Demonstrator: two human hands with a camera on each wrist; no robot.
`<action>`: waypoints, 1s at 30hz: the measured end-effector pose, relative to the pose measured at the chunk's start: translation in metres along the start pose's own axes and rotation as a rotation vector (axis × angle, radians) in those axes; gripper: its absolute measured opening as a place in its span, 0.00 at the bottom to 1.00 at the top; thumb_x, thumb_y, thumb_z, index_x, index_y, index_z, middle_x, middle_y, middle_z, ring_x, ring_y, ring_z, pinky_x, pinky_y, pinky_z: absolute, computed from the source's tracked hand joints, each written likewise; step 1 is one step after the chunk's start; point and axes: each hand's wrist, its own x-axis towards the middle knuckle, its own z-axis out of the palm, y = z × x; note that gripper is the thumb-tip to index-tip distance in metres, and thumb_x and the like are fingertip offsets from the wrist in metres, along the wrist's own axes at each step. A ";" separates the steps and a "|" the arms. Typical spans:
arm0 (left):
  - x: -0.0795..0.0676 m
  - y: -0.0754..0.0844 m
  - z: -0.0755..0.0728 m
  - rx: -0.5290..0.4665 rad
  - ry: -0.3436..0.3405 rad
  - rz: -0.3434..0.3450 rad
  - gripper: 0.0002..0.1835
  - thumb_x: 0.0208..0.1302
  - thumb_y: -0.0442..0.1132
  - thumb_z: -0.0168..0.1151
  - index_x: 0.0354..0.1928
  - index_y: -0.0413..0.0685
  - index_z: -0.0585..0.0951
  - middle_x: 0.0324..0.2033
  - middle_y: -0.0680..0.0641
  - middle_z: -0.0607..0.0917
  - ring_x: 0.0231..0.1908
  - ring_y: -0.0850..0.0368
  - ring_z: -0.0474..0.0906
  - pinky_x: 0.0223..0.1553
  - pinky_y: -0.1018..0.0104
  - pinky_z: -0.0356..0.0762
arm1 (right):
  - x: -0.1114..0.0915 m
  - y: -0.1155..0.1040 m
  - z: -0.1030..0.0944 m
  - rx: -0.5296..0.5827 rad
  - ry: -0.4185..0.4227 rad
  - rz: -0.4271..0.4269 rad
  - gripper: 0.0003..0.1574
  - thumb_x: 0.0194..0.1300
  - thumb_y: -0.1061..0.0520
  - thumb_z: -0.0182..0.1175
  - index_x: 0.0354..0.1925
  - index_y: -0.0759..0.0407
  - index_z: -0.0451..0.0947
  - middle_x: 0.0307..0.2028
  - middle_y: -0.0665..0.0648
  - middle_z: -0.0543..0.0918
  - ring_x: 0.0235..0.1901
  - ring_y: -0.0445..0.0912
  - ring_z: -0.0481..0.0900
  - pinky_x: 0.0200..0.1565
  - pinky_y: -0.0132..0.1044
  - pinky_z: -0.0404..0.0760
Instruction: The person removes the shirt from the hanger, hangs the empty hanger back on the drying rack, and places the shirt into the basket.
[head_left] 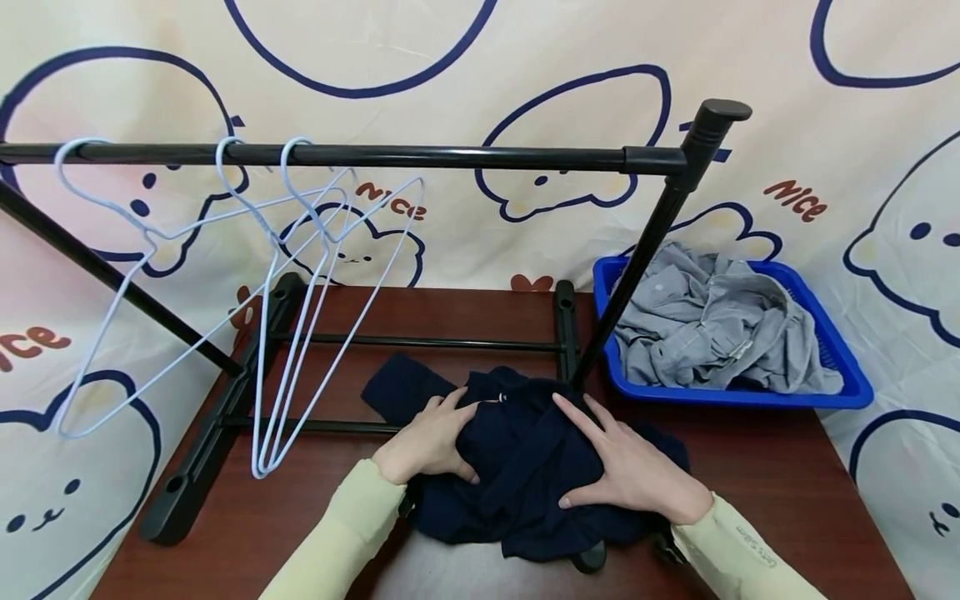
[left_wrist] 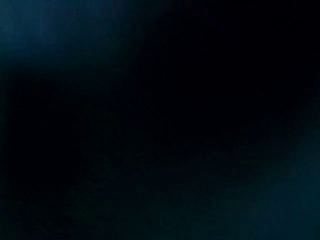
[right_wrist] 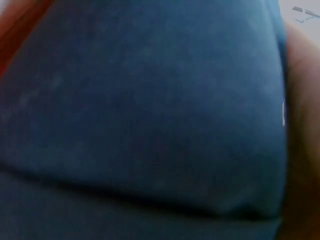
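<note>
A crumpled navy garment [head_left: 517, 467] lies on the table at the base of the rack, a sleeve-like part stretching out to the left. My left hand [head_left: 433, 437] rests on its left side with fingers and thumb spread. On the right side, my right hand [head_left: 626, 462] lies on the cloth, its fingers extended and spread. Dark blue cloth [right_wrist: 150, 110] fills most of the right wrist view, with part of the hand at its right edge. The left wrist view is almost wholly black.
A black garment rack [head_left: 450, 156] spans the table [head_left: 780, 483]. Several light blue hangers [head_left: 258, 333] hang at the left of its bar. At the back right, a blue basket [head_left: 750, 400] holds grey clothing [head_left: 705, 325]. A printed curtain [head_left: 570, 50] stands behind.
</note>
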 end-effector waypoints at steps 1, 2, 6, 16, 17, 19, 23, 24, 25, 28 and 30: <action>0.001 0.000 0.000 -0.004 0.007 0.012 0.53 0.44 0.53 0.85 0.74 0.51 0.70 0.74 0.35 0.62 0.66 0.31 0.63 0.60 0.38 0.68 | 0.001 -0.001 0.000 0.005 0.000 -0.001 0.76 0.45 0.14 0.65 0.81 0.28 0.37 0.76 0.69 0.52 0.59 0.70 0.74 0.53 0.64 0.75; 0.003 0.000 0.000 -0.009 0.014 0.025 0.51 0.46 0.50 0.85 0.73 0.48 0.72 0.72 0.34 0.64 0.66 0.31 0.64 0.61 0.39 0.68 | 0.002 -0.001 0.000 0.014 0.000 -0.002 0.75 0.46 0.16 0.66 0.81 0.28 0.37 0.76 0.70 0.52 0.58 0.69 0.75 0.53 0.64 0.75; 0.006 -0.004 0.000 -0.056 0.037 0.110 0.37 0.54 0.39 0.79 0.67 0.44 0.76 0.64 0.35 0.72 0.61 0.36 0.71 0.60 0.45 0.71 | 0.005 -0.004 -0.001 0.059 -0.001 -0.001 0.72 0.51 0.24 0.71 0.81 0.29 0.40 0.75 0.71 0.54 0.53 0.67 0.79 0.50 0.61 0.78; 0.007 -0.009 -0.005 -0.242 0.123 0.344 0.24 0.61 0.25 0.64 0.57 0.53 0.82 0.49 0.54 0.77 0.45 0.57 0.75 0.49 0.60 0.75 | 0.002 -0.005 -0.009 0.121 0.140 -0.052 0.59 0.55 0.57 0.79 0.77 0.35 0.59 0.66 0.56 0.72 0.59 0.56 0.77 0.54 0.56 0.77; 0.008 -0.006 -0.006 -0.262 0.148 0.376 0.23 0.61 0.24 0.63 0.55 0.54 0.82 0.48 0.56 0.77 0.43 0.59 0.75 0.48 0.62 0.75 | 0.002 -0.005 -0.012 0.117 0.155 -0.066 0.59 0.54 0.61 0.79 0.76 0.36 0.61 0.65 0.54 0.73 0.59 0.54 0.77 0.54 0.54 0.78; 0.007 0.001 -0.009 -0.305 0.201 0.434 0.21 0.63 0.23 0.61 0.52 0.55 0.83 0.46 0.57 0.77 0.42 0.61 0.75 0.46 0.63 0.75 | 0.001 -0.005 -0.017 0.111 0.190 -0.094 0.58 0.53 0.68 0.75 0.75 0.36 0.63 0.64 0.51 0.73 0.60 0.51 0.76 0.54 0.51 0.78; 0.004 0.018 -0.018 -0.435 0.282 0.528 0.17 0.67 0.25 0.60 0.48 0.56 0.82 0.46 0.57 0.77 0.43 0.61 0.75 0.46 0.64 0.75 | -0.003 -0.008 -0.031 0.132 0.358 -0.183 0.60 0.47 0.78 0.64 0.72 0.39 0.67 0.66 0.48 0.72 0.63 0.48 0.73 0.55 0.44 0.77; 0.003 0.023 -0.021 -0.484 0.296 0.549 0.16 0.69 0.26 0.61 0.49 0.56 0.82 0.47 0.56 0.77 0.44 0.60 0.75 0.47 0.63 0.75 | -0.004 -0.009 -0.035 0.151 0.434 -0.218 0.58 0.45 0.79 0.61 0.71 0.42 0.69 0.65 0.50 0.73 0.63 0.49 0.72 0.56 0.42 0.75; 0.002 0.028 -0.024 -0.541 0.305 0.571 0.15 0.70 0.26 0.61 0.50 0.55 0.82 0.49 0.55 0.77 0.46 0.58 0.75 0.49 0.62 0.75 | -0.004 -0.010 -0.039 0.171 0.518 -0.259 0.56 0.44 0.79 0.59 0.70 0.46 0.72 0.65 0.52 0.74 0.62 0.50 0.73 0.57 0.40 0.74; 0.001 0.040 -0.031 -0.708 0.306 0.641 0.16 0.70 0.29 0.63 0.57 0.50 0.81 0.54 0.50 0.78 0.52 0.52 0.74 0.54 0.57 0.74 | -0.003 -0.014 -0.049 0.249 0.737 -0.374 0.50 0.40 0.76 0.51 0.66 0.57 0.76 0.61 0.60 0.77 0.60 0.54 0.74 0.61 0.36 0.69; 0.002 0.044 -0.033 -0.774 0.283 0.653 0.20 0.68 0.29 0.65 0.61 0.48 0.79 0.56 0.49 0.77 0.55 0.50 0.73 0.57 0.55 0.72 | -0.002 -0.015 -0.052 0.293 0.811 -0.417 0.48 0.40 0.75 0.49 0.64 0.62 0.77 0.60 0.63 0.77 0.58 0.55 0.75 0.62 0.36 0.69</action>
